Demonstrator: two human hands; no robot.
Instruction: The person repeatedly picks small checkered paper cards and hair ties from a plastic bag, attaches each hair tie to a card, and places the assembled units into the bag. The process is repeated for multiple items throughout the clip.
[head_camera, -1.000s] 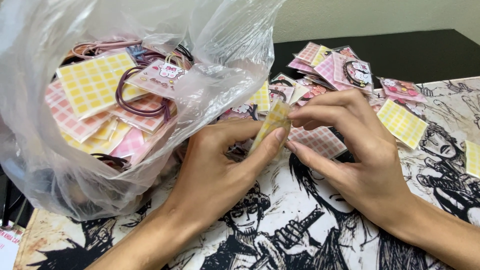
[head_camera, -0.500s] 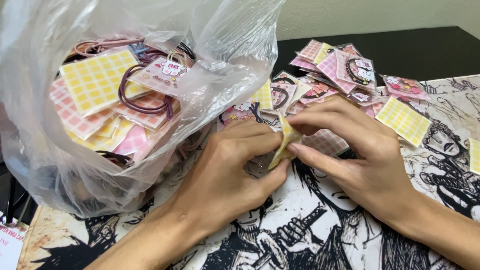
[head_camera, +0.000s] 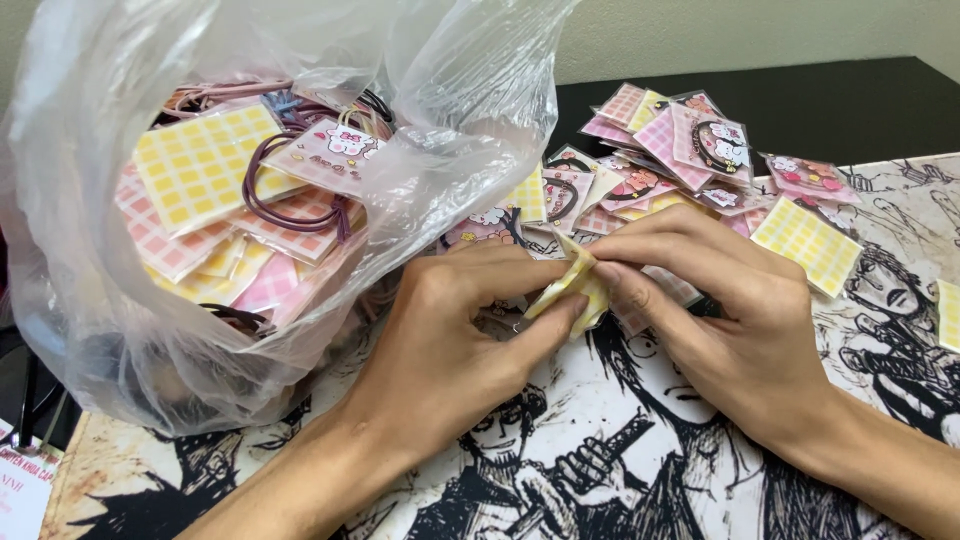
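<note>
Beside the plastic bag (head_camera: 150, 330), both hands' fingers (head_camera: 560, 325) pinched on a yellow packet (head_camera: 572, 288)

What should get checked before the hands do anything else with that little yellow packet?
1. Both hands on the yellow packet: ok, left hand and right hand pinch it.
2. Packet flat: not ok, it is bent.
3. Packet sealed: cannot tell, fingers cover it.
4. Plastic bag open: ok, mouth faces the hands.
5. Pile of packets out of the way: ok, behind the hands.
</note>
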